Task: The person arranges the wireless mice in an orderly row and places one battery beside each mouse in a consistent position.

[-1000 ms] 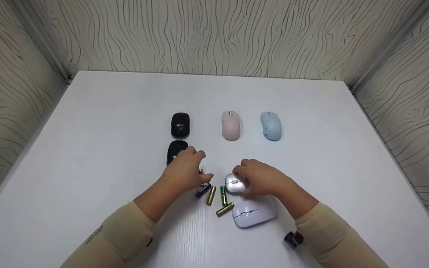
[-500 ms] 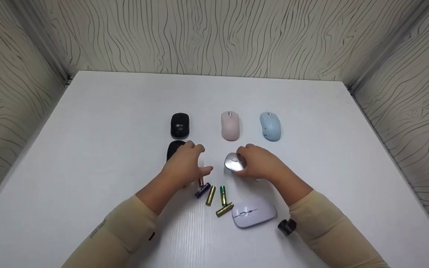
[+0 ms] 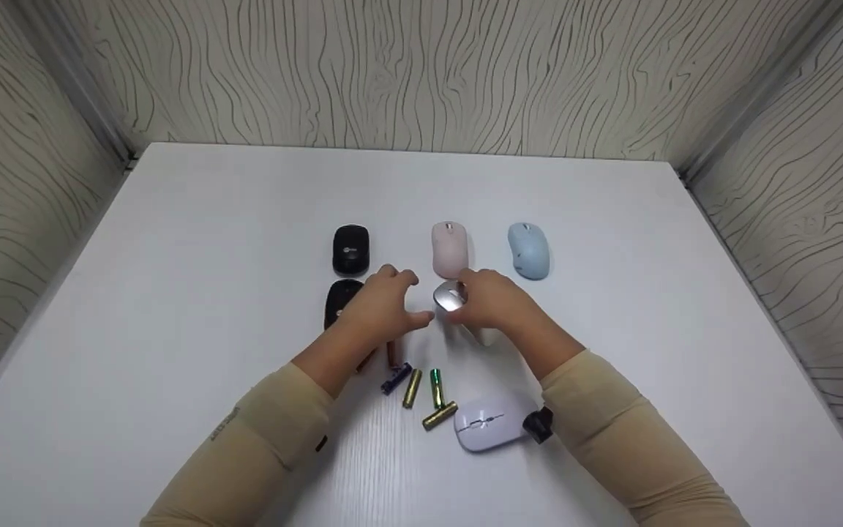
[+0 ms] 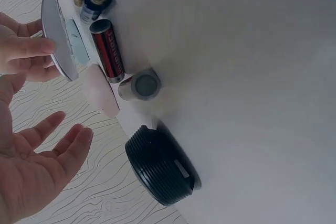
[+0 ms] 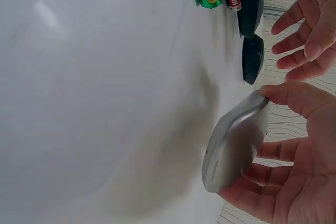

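My right hand [image 3: 498, 300] grips a silver mouse [image 3: 448, 295] by its sides, thumb on one edge and fingers on the other. In the right wrist view the silver mouse [image 5: 233, 142] is tilted and held above the table. My left hand [image 3: 377, 306] is just left of it, fingers spread and loosely bent, holding nothing. Beneath the left hand, a red battery [image 4: 108, 51] lies beside another battery seen end-on [image 4: 144, 86]. A black mouse [image 3: 339, 300] is partly hidden by the left hand.
Nearer the front lie a blue battery [image 3: 396, 379], a green battery [image 3: 436, 388] and two gold ones. A pale lilac mouse [image 3: 487, 424] sits beside them, partly under the right sleeve. Further back are a black mouse [image 3: 350, 250], a pink mouse [image 3: 450, 250] and a light blue mouse [image 3: 529, 252].
The right hand has lifted the silver mouse from behind the lilac mouse and carried it away from the body, towards the pink mouse. My left hand has shifted slightly forward and right, its fingers still apart.
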The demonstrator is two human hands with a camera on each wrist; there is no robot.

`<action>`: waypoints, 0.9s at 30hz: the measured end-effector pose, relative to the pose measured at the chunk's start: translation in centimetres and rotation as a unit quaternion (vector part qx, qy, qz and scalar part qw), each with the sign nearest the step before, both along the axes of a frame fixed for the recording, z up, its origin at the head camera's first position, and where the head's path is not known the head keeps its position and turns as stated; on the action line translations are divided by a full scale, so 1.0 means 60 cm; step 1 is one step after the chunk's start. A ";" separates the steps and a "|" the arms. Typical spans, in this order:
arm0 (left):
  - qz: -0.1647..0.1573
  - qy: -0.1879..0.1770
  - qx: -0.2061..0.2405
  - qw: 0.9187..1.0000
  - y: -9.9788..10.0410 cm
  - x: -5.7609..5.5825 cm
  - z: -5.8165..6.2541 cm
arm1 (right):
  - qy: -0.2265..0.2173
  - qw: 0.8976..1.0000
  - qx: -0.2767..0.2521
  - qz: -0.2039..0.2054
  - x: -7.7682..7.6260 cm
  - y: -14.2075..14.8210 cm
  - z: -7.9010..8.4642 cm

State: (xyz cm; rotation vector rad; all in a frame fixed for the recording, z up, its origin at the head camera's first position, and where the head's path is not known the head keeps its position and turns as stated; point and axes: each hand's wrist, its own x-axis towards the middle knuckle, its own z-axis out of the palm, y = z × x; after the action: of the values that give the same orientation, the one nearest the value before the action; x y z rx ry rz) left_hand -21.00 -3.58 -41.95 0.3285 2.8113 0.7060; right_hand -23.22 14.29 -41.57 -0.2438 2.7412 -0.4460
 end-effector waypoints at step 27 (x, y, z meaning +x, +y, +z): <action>-0.031 0.007 -0.023 0.999 0.015 -0.015 -0.028 | -0.018 0.997 0.021 -0.068 -0.021 -0.014 -0.031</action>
State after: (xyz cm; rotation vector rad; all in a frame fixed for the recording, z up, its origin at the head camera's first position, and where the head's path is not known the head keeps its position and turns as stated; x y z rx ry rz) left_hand -21.89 -2.67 -43.65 0.4114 2.8128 0.6284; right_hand -24.46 13.42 -43.43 -0.0381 2.7378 -0.4244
